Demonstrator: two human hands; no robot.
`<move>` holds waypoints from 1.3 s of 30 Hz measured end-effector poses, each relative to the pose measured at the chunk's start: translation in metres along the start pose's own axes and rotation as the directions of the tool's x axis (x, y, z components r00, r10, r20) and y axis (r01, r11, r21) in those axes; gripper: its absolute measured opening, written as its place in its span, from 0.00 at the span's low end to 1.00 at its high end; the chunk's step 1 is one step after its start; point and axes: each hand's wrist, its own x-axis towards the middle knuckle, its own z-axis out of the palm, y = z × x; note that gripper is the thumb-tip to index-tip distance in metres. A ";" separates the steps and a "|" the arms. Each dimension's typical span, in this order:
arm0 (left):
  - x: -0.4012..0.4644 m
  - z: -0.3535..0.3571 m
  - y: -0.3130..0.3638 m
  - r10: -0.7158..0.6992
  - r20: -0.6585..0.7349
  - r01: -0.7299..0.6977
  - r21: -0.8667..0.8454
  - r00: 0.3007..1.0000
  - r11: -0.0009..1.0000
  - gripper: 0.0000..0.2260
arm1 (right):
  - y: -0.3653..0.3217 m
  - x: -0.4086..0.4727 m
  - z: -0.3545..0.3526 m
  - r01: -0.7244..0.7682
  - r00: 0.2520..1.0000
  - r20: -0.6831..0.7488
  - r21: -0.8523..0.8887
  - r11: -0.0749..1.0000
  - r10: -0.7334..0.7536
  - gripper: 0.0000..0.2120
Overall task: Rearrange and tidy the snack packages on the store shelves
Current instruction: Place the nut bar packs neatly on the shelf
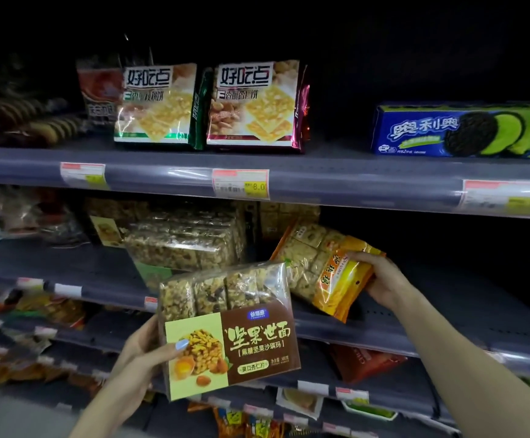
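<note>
Snack packages: brown nut-bar pack (pixel 228 330) is held off the shelf, near, by left hand (pixel 140 352), fingers curled round its left edge. Orange pack (pixel 326 270), tilted on middle shelf (pixel 415 317), is gripped by right hand (pixel 380 279). Step judged: mid-rearrangement. Next: orange pack to be straightened, brown pack probably restacked on the matching packs (pixel 184 241) behind.

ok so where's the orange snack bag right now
In the head view the orange snack bag sits tilted on the middle shelf, right of centre, gripped by the right hand, just behind the brown nut-bar pack.

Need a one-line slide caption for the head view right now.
Left hand holds a brown nut-bar pack before the shelves while right hand grips a tilted orange pack on the middle shelf.
</note>
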 end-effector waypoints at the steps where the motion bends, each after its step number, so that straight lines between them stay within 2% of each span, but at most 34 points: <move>1: 0.001 -0.005 0.000 -0.006 0.006 0.006 -0.004 1.000 1.000 0.28 | 0.001 -0.003 0.003 -0.005 1.000 0.027 0.013 1.000 0.005 0.28; 4: 0.004 -0.016 -0.001 -0.032 0.040 0.033 -0.018 0.999 0.999 0.28 | 0.009 -0.007 0.012 -0.014 0.999 0.045 0.059 0.998 0.012 0.31; 9: 0.003 -0.023 0.002 -0.055 0.069 0.055 -0.010 0.996 0.998 0.28 | 0.030 -0.010 0.026 0.016 0.983 -0.185 0.147 0.989 0.012 0.35; 11: 0.001 -0.022 0.003 -0.047 0.064 0.046 0.009 0.997 0.999 0.28 | 0.032 -0.012 0.028 0.009 0.978 -0.207 0.154 0.988 0.023 0.35; 15: 0.002 -0.023 0.004 -0.049 0.052 0.048 0.034 0.997 0.998 0.27 | 0.033 -0.019 0.039 -0.041 0.996 -0.076 0.171 0.984 0.055 0.28; 18: 0.000 -0.024 0.005 -0.071 0.035 0.070 0.044 0.997 0.997 0.27 | 0.040 -0.021 0.049 -0.013 0.999 -0.038 0.284 0.959 0.025 0.32; 24: -0.001 -0.026 0.005 -0.071 0.035 0.070 0.018 0.997 0.997 0.26 | 0.053 -0.026 0.063 0.057 0.997 0.022 0.455 0.889 -0.075 0.29; 28: -0.002 -0.025 0.005 -0.072 0.041 0.072 0.006 0.997 0.997 0.26 | 0.061 -0.028 0.057 0.000 0.993 0.113 0.306 0.952 -0.037 0.33; 30: -0.002 -0.024 0.005 -0.078 0.044 0.078 0.011 0.996 0.997 0.26 | 0.062 -0.028 0.055 -0.026 0.988 0.151 0.295 0.955 -0.020 0.36; 36: -0.001 -0.023 0.004 -0.078 0.039 0.077 0.017 0.996 0.997 0.26 | 0.059 -0.026 0.057 0.035 0.988 0.125 0.361 0.932 -0.086 0.42; 39: -0.001 -0.022 0.003 -0.079 0.029 0.078 0.015 0.996 0.997 0.27 | 0.061 -0.029 0.057 0.097 0.993 0.027 0.336 0.937 -0.112 0.48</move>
